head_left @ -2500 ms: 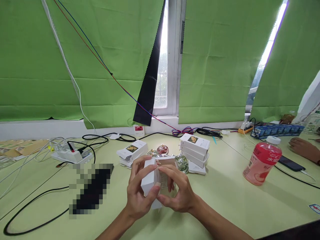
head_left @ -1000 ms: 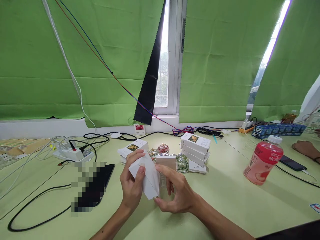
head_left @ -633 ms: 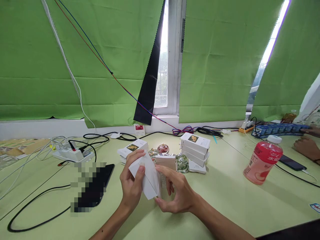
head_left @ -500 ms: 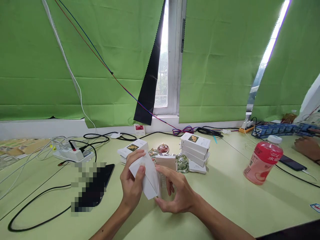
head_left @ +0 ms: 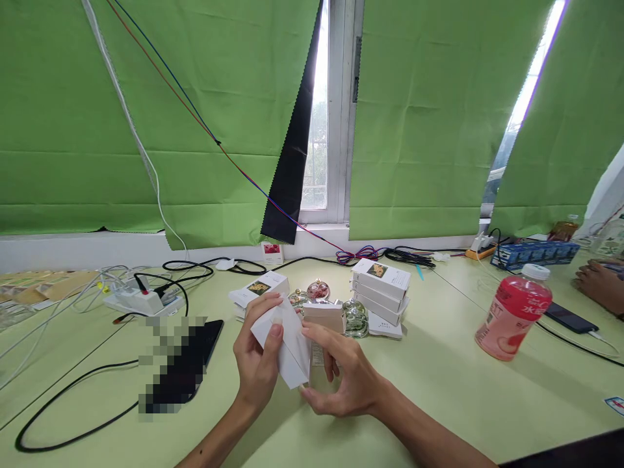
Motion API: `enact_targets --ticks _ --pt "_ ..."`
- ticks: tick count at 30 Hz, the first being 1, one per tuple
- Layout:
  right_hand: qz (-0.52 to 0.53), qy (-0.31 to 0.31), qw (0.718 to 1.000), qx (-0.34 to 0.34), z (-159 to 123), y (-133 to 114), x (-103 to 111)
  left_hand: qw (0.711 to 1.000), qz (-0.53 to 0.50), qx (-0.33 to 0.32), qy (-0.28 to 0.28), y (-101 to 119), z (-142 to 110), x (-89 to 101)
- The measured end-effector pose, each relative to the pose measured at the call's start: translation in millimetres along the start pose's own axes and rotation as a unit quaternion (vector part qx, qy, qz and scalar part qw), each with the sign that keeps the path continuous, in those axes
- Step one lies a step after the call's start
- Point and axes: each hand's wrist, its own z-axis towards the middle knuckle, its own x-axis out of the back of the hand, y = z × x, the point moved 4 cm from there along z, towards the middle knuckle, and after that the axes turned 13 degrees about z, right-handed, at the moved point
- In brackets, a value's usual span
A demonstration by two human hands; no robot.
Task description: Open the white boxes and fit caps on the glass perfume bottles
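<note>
A white cardboard box [head_left: 287,344] is tilted above the table, its plain folded side facing me. Wrapped around its left side, my left hand [head_left: 260,351] is closed on it with the thumb pressed on the face. My right hand [head_left: 346,370] grips the box's right edge, index finger near the upper corner and thumb at the lower one. Just behind the hands are another small white box [head_left: 324,316], a clear glass jar [head_left: 355,318] and a round item with a red inside [head_left: 318,290]. The held box's far side is hidden.
Stacked white boxes [head_left: 380,286] stand behind right, more boxes [head_left: 260,289] behind left. A pink drink bottle [head_left: 514,312] and a phone [head_left: 570,317] are to the right, near another person's hand [head_left: 602,286]. On the left lie a dark, partly blurred device [head_left: 190,364], cables and a power strip [head_left: 141,300].
Both hands keep their hold on the white box, with only a very slight shift of the right fingers. The other person's hand at the far right has moved a little.
</note>
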Motion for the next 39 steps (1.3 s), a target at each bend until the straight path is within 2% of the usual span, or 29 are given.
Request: enact_targets --ticks 7,13,16,26,39 --pt "-0.045 -0.016 0.998 0.029 0 -4 -2 1.0 -0.015 0.023 0.015 -2 -3 0.6" --pt "-0.188 -0.012 0.978 0.085 0 -12 -6 0.998 -0.021 0.056 0.027 0 -5 0.8" --pt "-0.227 -0.006 0.968 0.108 0 -16 -9 0.997 -0.025 0.067 0.025 -2 -7 0.1" --pt "-0.261 0.022 0.954 0.149 3 -24 -13 0.999 -0.016 0.026 0.032 2 -8 -1.7" --pt "-0.281 0.022 0.945 0.165 1 -22 -17 0.999 0.011 -0.017 0.039 11 -7 0.1"
